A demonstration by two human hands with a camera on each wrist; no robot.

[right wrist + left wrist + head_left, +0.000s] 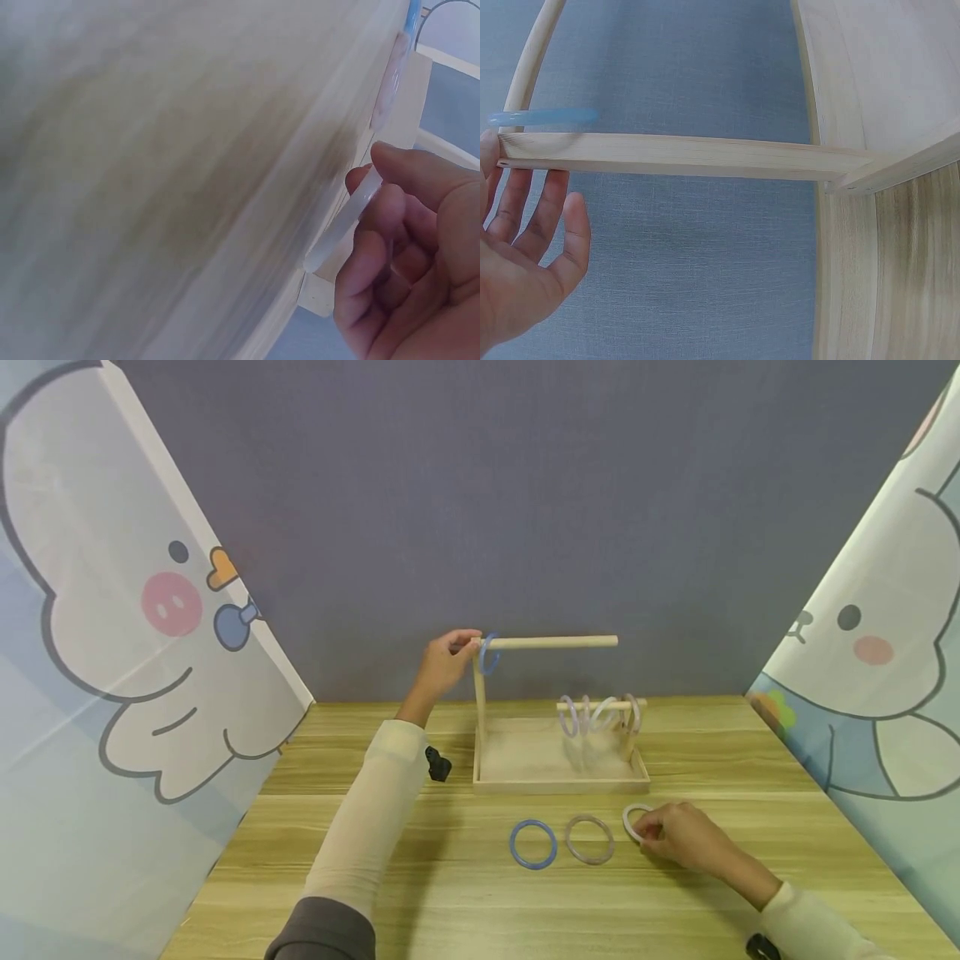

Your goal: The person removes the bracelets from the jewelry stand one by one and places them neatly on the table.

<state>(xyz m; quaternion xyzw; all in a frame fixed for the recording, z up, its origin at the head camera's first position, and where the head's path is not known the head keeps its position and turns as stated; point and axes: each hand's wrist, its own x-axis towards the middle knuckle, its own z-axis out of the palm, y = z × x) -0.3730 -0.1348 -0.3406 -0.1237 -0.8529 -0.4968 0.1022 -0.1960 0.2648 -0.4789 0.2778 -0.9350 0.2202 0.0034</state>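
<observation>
At the top of the tall post of a wooden bangle stand (561,787), my left hand (442,667) grips the post's end between thumb and fingers. A blue bangle (483,658) hangs on the upper bar (558,642) beside those fingertips; it also shows in the left wrist view as a blue ring (544,117). My right hand (686,837) pinches a white bangle (628,815) low over the table. In the right wrist view the white bangle (345,221) is tilted between thumb and forefinger. Left of it lie a brownish-mauve bangle (589,862) and another blue bangle (533,866).
Several pale purple, white and brownish bangles hang on the stand's short lower bar (642,702). The stand's tray base rests on a wood-grain table (480,910). A grey-blue panel (525,510) rises behind, and cartoon-printed panels (112,610) flank both sides.
</observation>
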